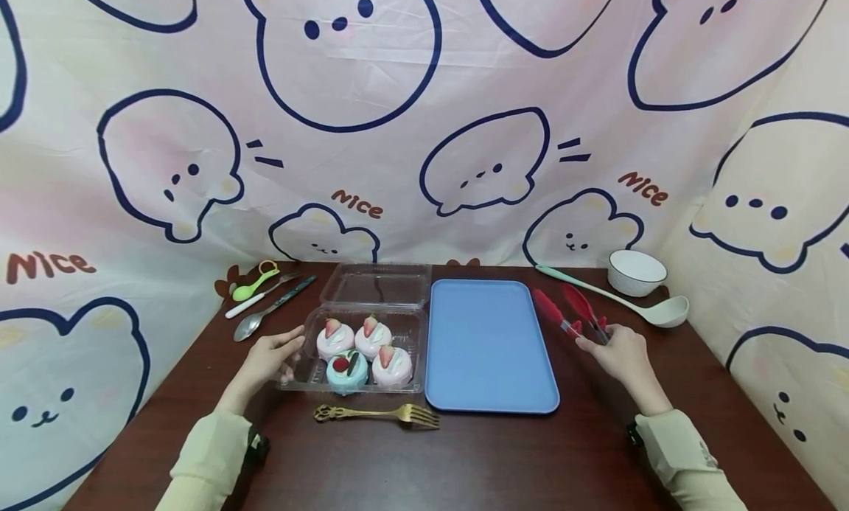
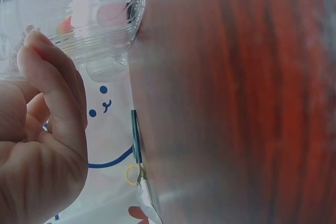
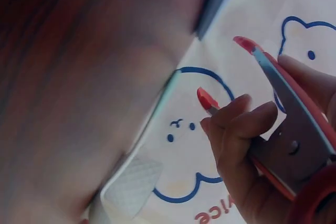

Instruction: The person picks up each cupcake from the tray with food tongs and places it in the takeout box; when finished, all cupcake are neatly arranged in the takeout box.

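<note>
My left hand (image 1: 265, 360) grips the left side of a clear plastic cake box (image 1: 301, 378) with its lid (image 1: 376, 285) flipped back. In the left wrist view the fingers (image 2: 58, 77) are bent at the wall of the box. Inside sit several small cakes: pink ones with strawberry tops (image 1: 392, 365) and a blue one (image 1: 347, 372) at the front. My right hand (image 1: 623, 356) holds red-tipped tongs (image 1: 584, 312) above the table, right of a blue tray (image 1: 491, 349). The tongs' two arms stand apart with nothing between them, as the right wrist view also shows.
A gold fork (image 1: 374, 414) lies in front of the box. At the back left lie a spoon (image 1: 272, 310), a white-handled utensil (image 1: 255, 301) and a green spoon (image 1: 252, 286). A ladle (image 1: 617, 297) and a white bowl (image 1: 637, 273) are at the back right, near the patterned cloth backdrop.
</note>
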`<state>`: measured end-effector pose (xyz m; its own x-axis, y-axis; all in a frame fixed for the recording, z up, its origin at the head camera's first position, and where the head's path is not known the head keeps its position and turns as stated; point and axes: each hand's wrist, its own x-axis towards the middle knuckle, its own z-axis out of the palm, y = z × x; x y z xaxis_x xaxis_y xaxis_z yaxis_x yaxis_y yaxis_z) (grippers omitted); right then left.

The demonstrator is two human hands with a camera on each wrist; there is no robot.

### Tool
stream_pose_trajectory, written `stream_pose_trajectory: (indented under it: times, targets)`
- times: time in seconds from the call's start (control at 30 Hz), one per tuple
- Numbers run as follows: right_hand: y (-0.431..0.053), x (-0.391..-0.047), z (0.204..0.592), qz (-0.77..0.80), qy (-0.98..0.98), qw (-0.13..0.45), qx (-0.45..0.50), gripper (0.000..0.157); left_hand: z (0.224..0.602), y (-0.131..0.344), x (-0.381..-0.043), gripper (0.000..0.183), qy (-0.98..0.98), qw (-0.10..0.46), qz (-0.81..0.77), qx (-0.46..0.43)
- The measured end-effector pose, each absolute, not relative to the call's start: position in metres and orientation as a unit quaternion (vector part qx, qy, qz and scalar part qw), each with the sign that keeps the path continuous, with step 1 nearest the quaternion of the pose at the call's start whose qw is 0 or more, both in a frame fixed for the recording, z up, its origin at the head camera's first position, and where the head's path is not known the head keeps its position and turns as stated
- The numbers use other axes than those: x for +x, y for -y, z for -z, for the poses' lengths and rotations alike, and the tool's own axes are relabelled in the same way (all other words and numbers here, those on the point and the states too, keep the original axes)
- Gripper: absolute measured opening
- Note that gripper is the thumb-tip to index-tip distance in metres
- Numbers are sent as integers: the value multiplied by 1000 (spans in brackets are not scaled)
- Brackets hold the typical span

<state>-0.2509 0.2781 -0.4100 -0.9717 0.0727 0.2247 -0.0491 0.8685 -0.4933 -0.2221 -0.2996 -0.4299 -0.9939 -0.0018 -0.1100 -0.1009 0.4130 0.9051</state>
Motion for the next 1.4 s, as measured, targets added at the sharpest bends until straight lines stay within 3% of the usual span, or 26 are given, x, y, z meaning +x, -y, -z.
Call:
stream_pose_trajectory:
  times: [0.13, 0.37, 1.1, 1.4]
  targets:
    - [-284, -254, 418, -250, 962, 102, -26, 66, 432, 299, -223, 51, -841, 48, -538, -29]
    - [-285, -260, 422, -242, 965, 104, -16, 45, 431, 301, -223, 53, -839, 43, -542, -32]
    - [-268, -266, 422, -202, 977, 8, -75, 44, 430, 300, -223, 53, -836, 46, -547, -30]
    - [-272, -265, 421, -193, 977, -14, -84, 55, 431, 301, -222, 52, -837, 48, -545, -35]
